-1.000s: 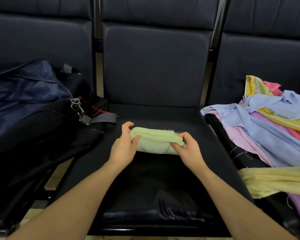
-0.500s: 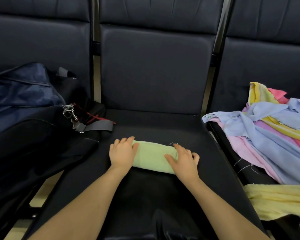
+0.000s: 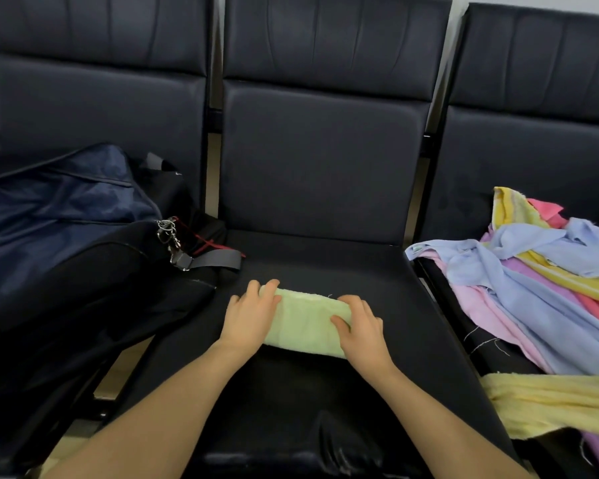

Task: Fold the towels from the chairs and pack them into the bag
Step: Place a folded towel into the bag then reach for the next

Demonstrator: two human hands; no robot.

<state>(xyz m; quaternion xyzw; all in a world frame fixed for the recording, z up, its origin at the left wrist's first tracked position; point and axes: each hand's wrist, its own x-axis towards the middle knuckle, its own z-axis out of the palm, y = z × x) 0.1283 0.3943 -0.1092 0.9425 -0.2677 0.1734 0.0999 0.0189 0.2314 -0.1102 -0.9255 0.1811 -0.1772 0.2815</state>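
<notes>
— Towel [image 3: 306, 324], the pale green one: where is it?
— Folded into a small flat bundle on the middle chair [image 3: 325, 264], lying on the seat.
— And the hands?
— Left hand [image 3: 251, 318] lies flat on its left end, fingers straight and pressing down. Right hand [image 3: 360, 326] covers the right end, fingers laid over the far edge and thumb on top; the grip looks like a press more than a pinch.
— The bag [image 3: 70, 243]?
— Dark blue and black, on the left chair, just beside.
— Other towels?
— A heap of towels [image 3: 540, 288], blue, pink and yellow, on the right chair.
</notes>
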